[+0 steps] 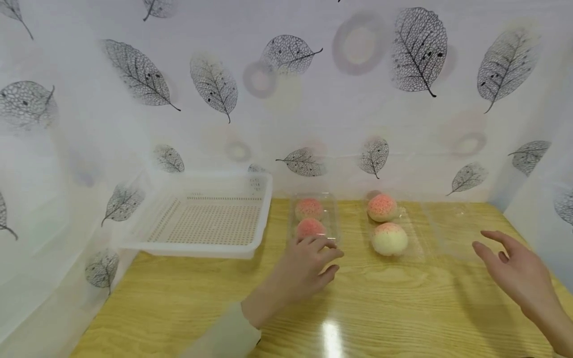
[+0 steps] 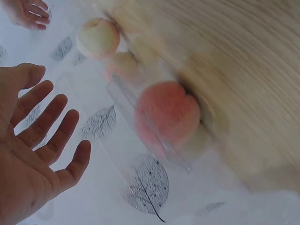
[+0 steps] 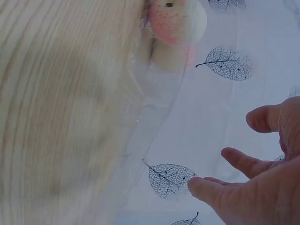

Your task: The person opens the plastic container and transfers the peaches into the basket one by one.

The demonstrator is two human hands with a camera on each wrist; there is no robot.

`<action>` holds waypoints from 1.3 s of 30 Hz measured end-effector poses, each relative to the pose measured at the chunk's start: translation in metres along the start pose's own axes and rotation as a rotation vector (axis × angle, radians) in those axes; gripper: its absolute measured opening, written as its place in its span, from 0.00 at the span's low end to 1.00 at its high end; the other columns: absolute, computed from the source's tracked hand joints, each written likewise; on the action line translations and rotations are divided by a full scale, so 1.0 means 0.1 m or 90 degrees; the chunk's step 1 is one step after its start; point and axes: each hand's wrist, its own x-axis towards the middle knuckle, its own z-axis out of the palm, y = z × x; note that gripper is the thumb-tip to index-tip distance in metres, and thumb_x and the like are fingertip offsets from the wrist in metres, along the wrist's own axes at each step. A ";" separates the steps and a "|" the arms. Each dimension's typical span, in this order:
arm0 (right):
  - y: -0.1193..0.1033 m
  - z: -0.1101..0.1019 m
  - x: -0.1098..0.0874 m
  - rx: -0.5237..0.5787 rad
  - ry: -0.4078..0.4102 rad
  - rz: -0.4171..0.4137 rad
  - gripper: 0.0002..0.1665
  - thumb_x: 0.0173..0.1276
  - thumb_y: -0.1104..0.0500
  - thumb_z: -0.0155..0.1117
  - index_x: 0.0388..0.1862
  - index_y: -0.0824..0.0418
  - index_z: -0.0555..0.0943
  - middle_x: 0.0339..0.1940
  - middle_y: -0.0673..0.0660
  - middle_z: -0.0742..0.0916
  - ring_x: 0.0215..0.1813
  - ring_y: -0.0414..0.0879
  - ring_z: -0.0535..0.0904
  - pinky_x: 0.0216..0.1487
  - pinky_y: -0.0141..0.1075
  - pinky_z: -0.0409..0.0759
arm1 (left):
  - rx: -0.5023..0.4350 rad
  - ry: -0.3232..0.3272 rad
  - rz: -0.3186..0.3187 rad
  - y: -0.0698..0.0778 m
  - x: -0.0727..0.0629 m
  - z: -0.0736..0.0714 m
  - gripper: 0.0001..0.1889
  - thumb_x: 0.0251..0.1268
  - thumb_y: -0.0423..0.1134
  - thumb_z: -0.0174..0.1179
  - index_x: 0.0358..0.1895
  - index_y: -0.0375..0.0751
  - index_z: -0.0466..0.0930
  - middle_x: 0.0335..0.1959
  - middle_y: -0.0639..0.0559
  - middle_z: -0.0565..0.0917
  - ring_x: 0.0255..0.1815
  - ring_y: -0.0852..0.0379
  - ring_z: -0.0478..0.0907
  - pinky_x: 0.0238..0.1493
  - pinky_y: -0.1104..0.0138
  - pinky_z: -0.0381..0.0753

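1. Currently the left hand [image 1: 309,266] has its fingers apart, seemingly holding nothing, just before the left clear box [image 1: 331,219], where two pink peaches [image 1: 309,209] sit one behind the other.
2. The right hand [image 1: 515,271] is empty too, fingers spread, near clear plastic [image 1: 452,223] right of two more peaches [image 1: 389,241] on the bench [image 1: 380,308].
3. Light fingertips would suit the fruit, which could roll or bruise.
4. Best steady thin plastic by its rims; squeezed, it may buckle.

Peaches [image 1: 309,206] in clear boxes [image 1: 330,214]
One box holds pink peaches at twelve and six o'clock; at its three o'clock, another box [image 1: 414,238] holds a speckled peach [image 1: 382,207] beyond a paler peach [image 1: 389,241].
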 end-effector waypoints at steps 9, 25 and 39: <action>-0.24 0.03 -0.02 -0.009 -0.013 -0.087 0.41 0.82 0.40 0.47 0.79 0.68 0.60 0.80 0.79 0.57 0.65 0.85 0.68 0.50 0.70 0.75 | -0.014 0.075 -0.044 -0.29 -0.19 -0.15 0.14 0.63 0.43 0.72 0.52 0.55 0.87 0.50 0.61 0.87 0.51 0.56 0.84 0.48 0.59 0.79; -0.38 0.13 0.03 0.002 -0.028 -0.158 0.36 0.82 0.42 0.51 0.76 0.65 0.67 0.74 0.80 0.67 0.65 0.80 0.73 0.51 0.66 0.80 | 0.009 0.159 -0.109 -0.69 -0.69 -0.42 0.14 0.60 0.40 0.73 0.50 0.49 0.88 0.50 0.52 0.88 0.51 0.48 0.85 0.43 0.53 0.83; -0.46 0.23 0.07 0.007 -0.025 -0.216 0.30 0.80 0.45 0.56 0.70 0.64 0.74 0.71 0.75 0.74 0.67 0.75 0.72 0.57 0.56 0.80 | 0.040 0.175 -0.157 -0.97 -1.12 -0.47 0.14 0.57 0.35 0.74 0.47 0.48 0.89 0.48 0.51 0.89 0.49 0.46 0.85 0.40 0.49 0.82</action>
